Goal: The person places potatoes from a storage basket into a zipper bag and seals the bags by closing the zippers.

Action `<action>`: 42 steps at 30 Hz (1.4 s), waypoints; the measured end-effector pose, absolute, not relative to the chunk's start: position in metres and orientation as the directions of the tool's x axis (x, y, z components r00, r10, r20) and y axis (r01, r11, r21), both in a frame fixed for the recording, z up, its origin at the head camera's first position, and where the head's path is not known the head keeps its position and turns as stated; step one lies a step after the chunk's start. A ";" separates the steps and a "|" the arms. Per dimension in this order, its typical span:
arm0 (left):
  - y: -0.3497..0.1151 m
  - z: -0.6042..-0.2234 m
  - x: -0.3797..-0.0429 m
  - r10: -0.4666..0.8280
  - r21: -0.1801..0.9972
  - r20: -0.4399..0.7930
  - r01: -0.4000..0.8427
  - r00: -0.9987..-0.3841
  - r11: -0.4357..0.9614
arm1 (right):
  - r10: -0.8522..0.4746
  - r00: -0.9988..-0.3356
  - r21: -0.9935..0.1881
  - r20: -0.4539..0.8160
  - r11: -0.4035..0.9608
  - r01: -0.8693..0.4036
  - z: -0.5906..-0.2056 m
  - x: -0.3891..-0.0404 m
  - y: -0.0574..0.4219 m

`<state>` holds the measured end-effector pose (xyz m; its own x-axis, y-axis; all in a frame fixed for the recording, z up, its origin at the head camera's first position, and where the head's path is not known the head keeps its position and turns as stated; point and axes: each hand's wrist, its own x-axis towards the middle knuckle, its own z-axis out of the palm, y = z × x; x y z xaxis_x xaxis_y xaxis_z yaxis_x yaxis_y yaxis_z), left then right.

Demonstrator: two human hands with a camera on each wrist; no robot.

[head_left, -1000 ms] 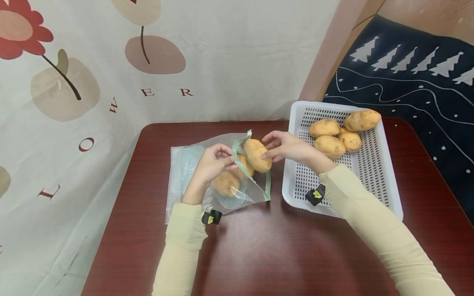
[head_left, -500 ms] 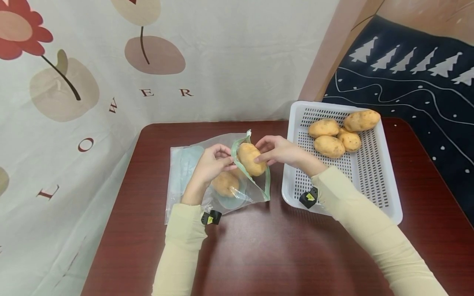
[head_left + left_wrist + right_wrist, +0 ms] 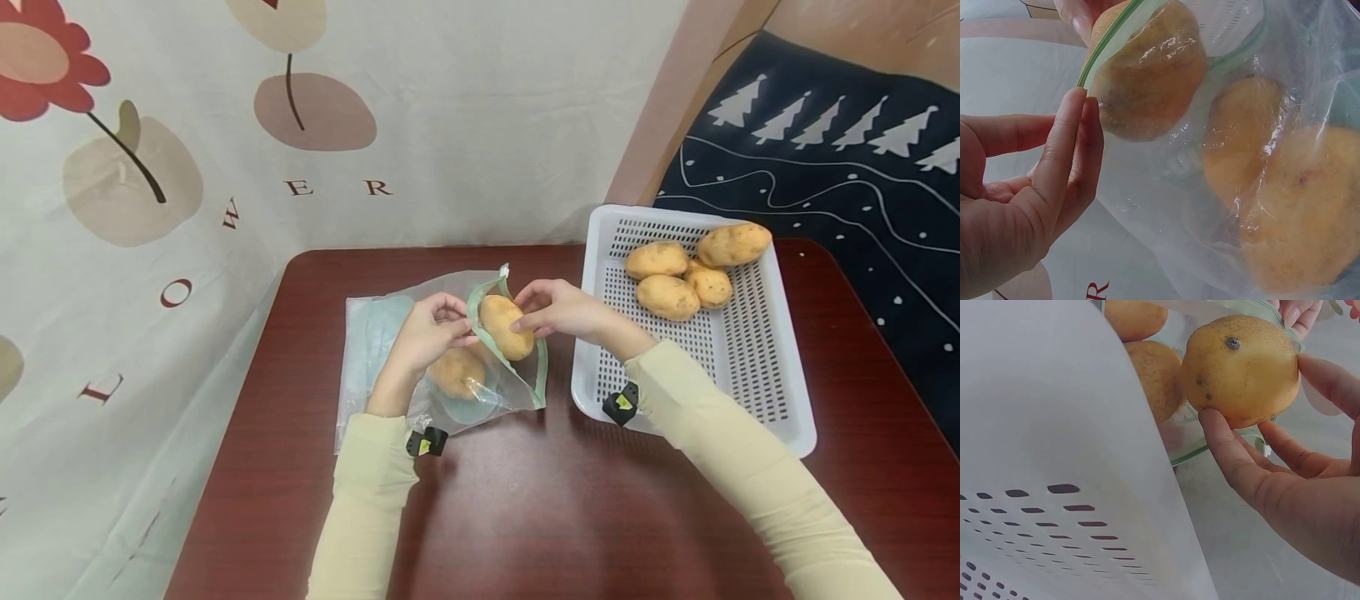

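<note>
A clear zip bag (image 3: 390, 333) with a pale green edge lies on the table, its mouth facing right. My left hand (image 3: 431, 335) pinches the upper edge of that mouth between thumb and fingers. In my right hand (image 3: 558, 310) is a potato (image 3: 506, 325), held by the fingertips in the bag's opening. The left wrist view shows part of this potato (image 3: 1150, 81) behind the clear plastic. Deeper in the bag lie two more potatoes, one (image 3: 1304, 206) in front of the other (image 3: 1241, 131).
To the right stands a white perforated basket (image 3: 757, 392) with several potatoes (image 3: 667, 297) toward its back. Its near-left rim is under my right wrist. The dark red table (image 3: 525, 517) meets a flower-printed curtain (image 3: 480, 167) at the back.
My right hand has moved left and slightly toward me, bringing the potato from the bag's edge into its mouth. The left hand keeps its place on the edge.
</note>
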<state>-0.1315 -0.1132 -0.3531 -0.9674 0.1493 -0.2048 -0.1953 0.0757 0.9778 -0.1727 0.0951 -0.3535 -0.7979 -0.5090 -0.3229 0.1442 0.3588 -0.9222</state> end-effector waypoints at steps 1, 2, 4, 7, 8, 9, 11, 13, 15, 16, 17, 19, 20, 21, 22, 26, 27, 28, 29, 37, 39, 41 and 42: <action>-0.113 -0.353 -0.131 0.149 0.978 -0.206 -0.197 -0.967 0.076 | -0.509 -0.798 -0.923 -0.323 0.356 0.147 -0.354 -0.173 0.095; -0.114 -0.353 -0.132 0.149 0.977 -0.207 -0.197 -0.967 0.075 | -0.513 -0.796 -0.924 -0.321 0.353 0.146 -0.354 -0.172 0.095; -0.113 -0.353 -0.131 0.146 0.977 -0.209 -0.200 -0.967 0.078 | -0.518 -0.794 -0.926 -0.319 0.348 0.145 -0.354 -0.172 0.095; -0.114 -0.352 -0.131 0.145 0.976 -0.210 -0.200 -0.967 0.083 | -0.528 -0.787 -0.930 -0.318 0.337 0.149 -0.355 -0.172 0.094; -0.114 -0.352 -0.131 0.144 0.976 -0.210 -0.199 -0.967 0.085 | -0.532 -0.785 -0.931 -0.317 0.332 0.151 -0.355 -0.172 0.094; -0.114 -0.352 -0.131 0.144 0.976 -0.209 -0.199 -0.967 0.086 | -0.534 -0.783 -0.932 -0.318 0.328 0.155 -0.355 -0.172 0.093; -0.114 -0.352 -0.131 0.143 0.976 -0.209 -0.198 -0.967 0.089 | -0.536 -0.782 -0.933 -0.319 0.323 0.160 -0.356 -0.171 0.093; -0.114 -0.352 -0.131 0.141 0.976 -0.209 -0.197 -0.968 0.090 | -0.534 -0.784 -0.933 -0.317 0.325 0.156 -0.355 -0.171 0.092; -0.114 -0.352 -0.131 0.142 0.976 -0.207 -0.196 -0.968 0.092 | -0.530 -0.787 -0.930 -0.315 0.338 0.144 -0.355 -0.171 0.092; -0.114 -0.352 -0.131 0.142 0.976 -0.208 -0.197 -0.968 0.092 | -0.527 -0.789 -0.928 -0.315 0.346 0.140 -0.355 -0.170 0.092; -0.114 -0.352 -0.131 0.142 0.976 -0.209 -0.197 -0.968 0.093 | -0.524 -0.791 -0.926 -0.316 0.353 0.136 -0.355 -0.170 0.091; -0.114 -0.352 -0.131 0.143 0.976 -0.209 -0.196 -0.968 0.094 | -0.520 -0.792 -0.921 -0.319 0.366 0.131 -0.356 -0.171 0.091; -0.114 -0.352 -0.132 0.143 0.976 -0.208 -0.196 -0.968 0.094 | -0.518 -0.792 -0.920 -0.322 0.371 0.131 -0.356 -0.171 0.091; -0.114 -0.352 -0.132 0.141 0.976 -0.210 -0.198 -0.968 0.094 | -0.517 -0.793 -0.918 -0.323 0.374 0.130 -0.356 -0.171 0.091; -0.114 -0.353 -0.132 0.142 0.976 -0.209 -0.197 -0.968 0.093 | -0.517 -0.793 -0.918 -0.324 0.375 0.131 -0.356 -0.171 0.091; -0.114 -0.353 -0.132 0.144 0.976 -0.211 -0.200 -0.967 0.087 | -0.518 -0.791 -0.917 -0.325 0.379 0.128 -0.358 -0.172 0.090; -0.114 -0.353 -0.132 0.146 0.976 -0.211 -0.200 -0.967 0.086 | -0.520 -0.791 -0.916 -0.324 0.380 0.125 -0.358 -0.172 0.090; -0.114 -0.352 -0.132 0.146 0.976 -0.212 -0.201 -0.966 0.085 | -0.521 -0.790 -0.916 -0.324 0.380 0.125 -0.359 -0.173 0.089; -0.114 -0.352 -0.132 0.146 0.976 -0.213 -0.203 -0.966 0.085 | -0.522 -0.790 -0.916 -0.323 0.382 0.122 -0.360 -0.173 0.089; -0.114 -0.353 -0.133 0.142 0.973 -0.222 -0.211 -0.965 0.093 | -0.510 -0.789 -0.915 -0.342 0.372 0.157 -0.366 -0.174 0.085; -0.114 -0.353 -0.133 0.142 0.973 -0.224 -0.213 -0.964 0.089 | -0.511 -0.787 -0.916 -0.346 0.367 0.164 -0.367 -0.174 0.084; -0.115 -0.352 -0.132 0.142 0.973 -0.224 -0.214 -0.964 0.084 | -0.510 -0.786 -0.914 -0.350 0.368 0.169 -0.367 -0.173 0.083; -0.115 -0.352 -0.132 0.142 0.973 -0.226 -0.215 -0.964 0.083 | -0.512 -0.785 -0.914 -0.350 0.368 0.168 -0.367 -0.173 0.083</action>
